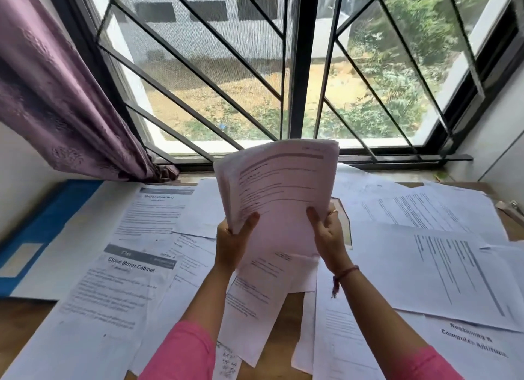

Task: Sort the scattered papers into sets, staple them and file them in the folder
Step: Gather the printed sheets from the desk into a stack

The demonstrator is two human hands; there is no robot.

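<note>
Papers (279, 186) stand upright above the tabletop (286, 308), left hand (235, 240) and right hand (329, 235) each with a grip clamped on a bottom corner, likely squaring a set, with the blue folder (42, 223) far left.

Both hands (235, 238) (326, 235) hold a paper stack (278, 186) above scattered sheets (442, 260).

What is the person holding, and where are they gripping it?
A stack of papers, held upright by its lower edge: left hand at the bottom left corner, right hand at the bottom right.
</note>
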